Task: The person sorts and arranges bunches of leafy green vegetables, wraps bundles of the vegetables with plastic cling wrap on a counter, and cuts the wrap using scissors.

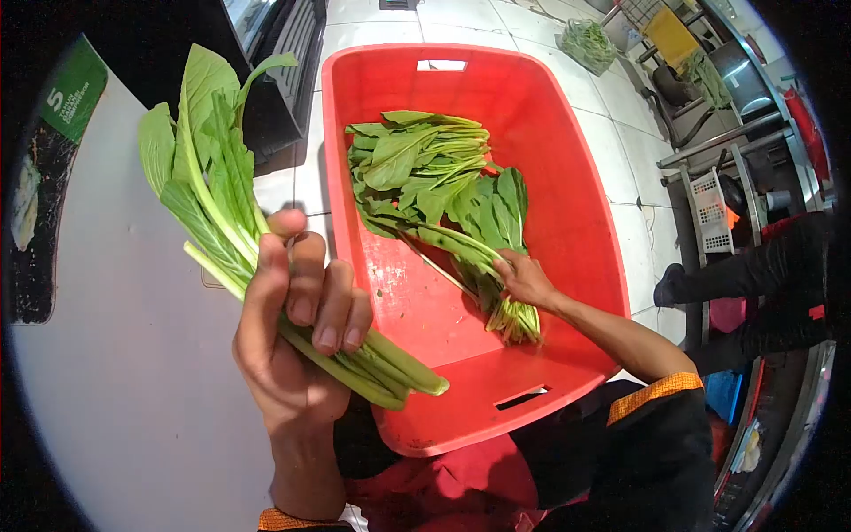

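Observation:
Raised at the left, my left hand (301,328) is wrapped round a bunch of leafy greens (217,168), its leaves pointing up and its pale stems showing below the fingers. My right hand (529,282) reaches into a red plastic tub (612,293) and pinches the stems of a leafy stalk (456,244). More greens (417,155) lie in the tub's far part, leaves to the left and stems to the right. Beneath my right hand is another bunch (514,321) with its cut stem ends toward me.
A white surface (115,355) fills the left side. Beyond the tub, a bag of greens (588,46) lies on the tiled floor (612,151). Metal shelving with a white basket (711,211) stands at the right, near another person's dark-clothed leg (736,284).

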Motion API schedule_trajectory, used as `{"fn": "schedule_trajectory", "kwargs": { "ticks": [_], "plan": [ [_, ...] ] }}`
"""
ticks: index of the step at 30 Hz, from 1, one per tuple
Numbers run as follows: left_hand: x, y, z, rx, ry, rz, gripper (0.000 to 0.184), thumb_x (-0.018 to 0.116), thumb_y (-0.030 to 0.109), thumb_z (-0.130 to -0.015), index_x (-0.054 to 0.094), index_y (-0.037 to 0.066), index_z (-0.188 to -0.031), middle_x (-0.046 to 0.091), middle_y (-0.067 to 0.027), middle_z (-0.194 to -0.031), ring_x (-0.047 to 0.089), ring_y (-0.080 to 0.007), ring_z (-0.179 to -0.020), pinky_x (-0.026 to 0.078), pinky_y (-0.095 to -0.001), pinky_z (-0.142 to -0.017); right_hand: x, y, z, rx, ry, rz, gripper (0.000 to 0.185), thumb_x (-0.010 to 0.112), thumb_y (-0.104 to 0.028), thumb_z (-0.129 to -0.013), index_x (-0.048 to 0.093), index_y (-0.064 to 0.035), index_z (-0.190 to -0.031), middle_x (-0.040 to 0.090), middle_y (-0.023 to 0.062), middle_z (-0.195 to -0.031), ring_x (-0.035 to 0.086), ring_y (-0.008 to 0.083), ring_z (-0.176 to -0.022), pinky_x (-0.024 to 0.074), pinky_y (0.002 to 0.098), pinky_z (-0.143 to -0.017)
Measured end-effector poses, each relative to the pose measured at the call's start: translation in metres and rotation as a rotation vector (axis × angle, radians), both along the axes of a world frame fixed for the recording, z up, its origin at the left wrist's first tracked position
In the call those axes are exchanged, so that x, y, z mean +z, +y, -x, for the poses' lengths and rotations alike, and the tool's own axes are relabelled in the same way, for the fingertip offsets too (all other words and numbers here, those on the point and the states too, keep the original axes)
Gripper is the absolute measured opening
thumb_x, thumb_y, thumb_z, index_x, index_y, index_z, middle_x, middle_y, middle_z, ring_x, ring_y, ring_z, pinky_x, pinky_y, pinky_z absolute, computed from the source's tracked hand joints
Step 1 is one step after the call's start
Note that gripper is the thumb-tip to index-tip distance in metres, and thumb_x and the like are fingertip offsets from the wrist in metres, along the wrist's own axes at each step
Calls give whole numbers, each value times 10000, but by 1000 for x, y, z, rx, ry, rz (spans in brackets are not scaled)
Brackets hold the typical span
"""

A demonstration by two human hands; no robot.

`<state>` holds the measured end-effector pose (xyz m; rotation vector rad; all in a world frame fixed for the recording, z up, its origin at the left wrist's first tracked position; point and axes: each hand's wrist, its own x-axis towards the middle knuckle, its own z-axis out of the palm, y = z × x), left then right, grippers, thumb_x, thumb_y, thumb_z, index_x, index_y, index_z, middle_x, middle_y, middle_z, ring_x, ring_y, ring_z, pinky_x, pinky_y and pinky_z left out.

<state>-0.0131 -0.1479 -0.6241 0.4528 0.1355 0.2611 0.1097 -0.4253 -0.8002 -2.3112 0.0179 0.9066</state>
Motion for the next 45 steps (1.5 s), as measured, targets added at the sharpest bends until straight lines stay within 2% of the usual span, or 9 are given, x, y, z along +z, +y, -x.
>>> {"fn": "schedule_trajectory", "kwargs": {
  "ticks": [2,4,11,16,27,30,32,40,45],
  "plan": [
    [0,1,0,-10,2,-2,265,423,235,-987,510,53,-1159,343,36,-639,327,-67,-465,345,-227,-447,22,5,5,-79,64,-6,348,573,-208,-900,553,-11,-1186,625,262,-941,648,319,-850,518,449,-710],
    [1,1,1,-7,12,-6,271,421,237,-987,508,48,-1161,345,35,-642,328,-67,-466,344,-227,-447,21,-5,6,296,-608,-76,307,609,-160,-877,587,7,-1134,639,226,-910,659,281,-830,534,411,-665],
    [3,1,-1,-17,98,112,298,389,259,-1003,498,20,-1144,368,25,-676,364,-64,-501,373,-226,-464,98,9,-3,363,-1178,-277,181,728,-97,-776,660,18,-898,641,140,-883,656,220,-765,520,309,-585],
    [1,6,0,-26,66,222,285,402,245,-1002,493,13,-1140,376,28,-683,379,-50,-512,375,-205,-468,162,33,-6,276,-1309,-348,157,733,-92,-770,654,-3,-873,633,122,-892,652,197,-704,517,316,-567],
    [3,9,2,46,31,130,245,421,197,-990,496,8,-1125,417,5,-695,399,-67,-533,418,-219,-494,194,63,37,851,-1379,-281,174,740,-150,-751,654,-62,-873,628,140,-941,654,200,-704,534,298,-539],
    [5,12,3,28,21,186,230,422,188,-987,500,12,-1111,405,6,-685,388,-65,-529,404,-220,-492,177,61,80,994,-1291,-437,129,650,-204,-729,591,-91,-745,598,98,-822,582,180,-616,475,297,-456],
    [5,14,4,10,-1,216,219,420,181,-984,496,14,-1104,391,10,-675,378,-64,-524,386,-219,-487,144,52,79,929,-986,-495,222,691,-278,-791,624,-87,-883,616,87,-800,600,215,-576,445,320,-421],
    [6,9,9,20,-26,178,252,388,175,-991,500,-14,-1115,368,11,-685,364,-70,-534,355,-228,-502,-120,63,-7,620,-485,232,164,631,-138,-770,627,6,-847,639,210,-857,638,385,-771,517,460,-652],
    [8,7,12,41,6,184,246,383,172,-991,498,0,-1124,369,5,-681,366,-79,-521,348,-238,-487,-159,89,-1,363,-501,321,320,637,-241,-786,612,54,-909,625,273,-978,627,392,-903,506,469,-762]
  ]
}}
